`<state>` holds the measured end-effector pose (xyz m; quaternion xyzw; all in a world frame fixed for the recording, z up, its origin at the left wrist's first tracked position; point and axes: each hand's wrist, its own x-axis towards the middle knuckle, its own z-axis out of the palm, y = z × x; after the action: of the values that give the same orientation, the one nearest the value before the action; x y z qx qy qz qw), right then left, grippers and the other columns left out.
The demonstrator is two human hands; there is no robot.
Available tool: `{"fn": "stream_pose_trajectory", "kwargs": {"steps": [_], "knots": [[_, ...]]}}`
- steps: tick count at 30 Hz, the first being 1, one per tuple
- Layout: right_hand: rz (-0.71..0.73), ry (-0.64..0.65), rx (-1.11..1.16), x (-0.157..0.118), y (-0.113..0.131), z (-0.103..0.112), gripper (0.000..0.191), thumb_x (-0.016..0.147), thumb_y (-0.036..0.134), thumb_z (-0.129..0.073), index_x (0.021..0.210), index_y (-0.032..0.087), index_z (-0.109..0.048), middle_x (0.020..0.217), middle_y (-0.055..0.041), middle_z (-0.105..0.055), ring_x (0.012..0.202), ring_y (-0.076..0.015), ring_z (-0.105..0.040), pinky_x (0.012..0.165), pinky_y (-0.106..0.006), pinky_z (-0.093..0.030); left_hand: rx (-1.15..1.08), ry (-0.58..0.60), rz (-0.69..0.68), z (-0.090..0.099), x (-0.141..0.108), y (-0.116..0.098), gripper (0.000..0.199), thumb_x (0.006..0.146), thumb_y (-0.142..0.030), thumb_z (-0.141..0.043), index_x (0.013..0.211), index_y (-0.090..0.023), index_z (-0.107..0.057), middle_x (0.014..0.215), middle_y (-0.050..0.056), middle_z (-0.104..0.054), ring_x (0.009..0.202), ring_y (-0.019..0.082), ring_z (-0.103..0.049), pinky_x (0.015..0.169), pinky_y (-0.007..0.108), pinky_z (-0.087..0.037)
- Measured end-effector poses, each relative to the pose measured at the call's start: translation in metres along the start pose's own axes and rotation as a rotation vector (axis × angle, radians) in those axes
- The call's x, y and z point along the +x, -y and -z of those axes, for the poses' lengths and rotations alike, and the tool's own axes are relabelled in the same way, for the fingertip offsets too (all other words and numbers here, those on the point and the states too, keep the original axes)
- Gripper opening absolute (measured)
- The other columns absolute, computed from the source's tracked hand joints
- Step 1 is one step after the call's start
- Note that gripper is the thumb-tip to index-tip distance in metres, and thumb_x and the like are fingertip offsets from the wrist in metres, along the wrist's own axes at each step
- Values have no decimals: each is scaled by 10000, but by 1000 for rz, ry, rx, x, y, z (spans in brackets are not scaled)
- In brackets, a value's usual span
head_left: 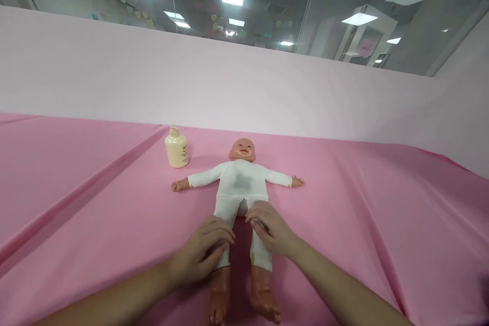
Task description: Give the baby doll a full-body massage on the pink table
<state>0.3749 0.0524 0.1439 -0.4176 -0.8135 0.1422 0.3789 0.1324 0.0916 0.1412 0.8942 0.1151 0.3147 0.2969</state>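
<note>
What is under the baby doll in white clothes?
The baby doll lies face-up on smooth pink cloth. Whatever the cloth covers is hidden. Both hands, left and right, rest on its legs.

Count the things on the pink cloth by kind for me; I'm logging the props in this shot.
Baby doll in white cloth suit: 1
Cream plastic lotion bottle: 1
Bare hands resting on the doll's legs: 2, left hand and right hand
Total: 4

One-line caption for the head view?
Both hands, left hand and right hand, rest on a doll's white-clad legs on pink cloth.
</note>
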Motion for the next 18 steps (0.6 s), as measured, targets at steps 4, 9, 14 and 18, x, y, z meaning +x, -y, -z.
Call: {"fn": "stream_pose_trajectory", "kwargs": {"steps": [4, 9, 14, 18], "knots": [[-361, -146, 30, 0, -24, 0, 381, 911, 331, -485, 1283, 251, -462, 1413, -74, -365, 1343, -221, -299, 1125, -467, -267, -27, -140, 260, 2, 2, 26, 238, 945, -202, -371, 1149, -234, -489, 1315, 72, -431, 1265, 192, -369, 1081, 387, -332], [-531, -177, 217, 0, -45, -4, 538, 903, 469, -495, 1386, 266, -375, 1531, -31, -198, 1423, -196, -161, 1184, -428, -159, -163, -177, 436, -1, 4, 46, 268, 965, -303, -351, 1217, -269, -435, 1404, 47, -351, 1332, 186, -309, 1132, 403, -285], [-593, -317, 284, 6, -64, -5, 542, 912, 546, -422, 1351, 228, -435, 1489, -42, -312, 1407, -186, -220, 1187, -389, -151, -152, -184, 434, -2, 6, 47, 282, 966, -340, -349, 1228, -273, -429, 1403, 41, -355, 1338, 178, -302, 1149, 391, -259], [-651, -380, 288, 9, -69, -5, 518, 911, 516, -417, 1323, 205, -461, 1439, -61, -396, 1356, -202, -330, 1160, -385, -229, -137, -180, 442, -4, 8, 47, 349, 956, -375, -363, 1286, -263, -379, 1427, 61, -329, 1357, 198, -278, 1151, 402, -249]]}}
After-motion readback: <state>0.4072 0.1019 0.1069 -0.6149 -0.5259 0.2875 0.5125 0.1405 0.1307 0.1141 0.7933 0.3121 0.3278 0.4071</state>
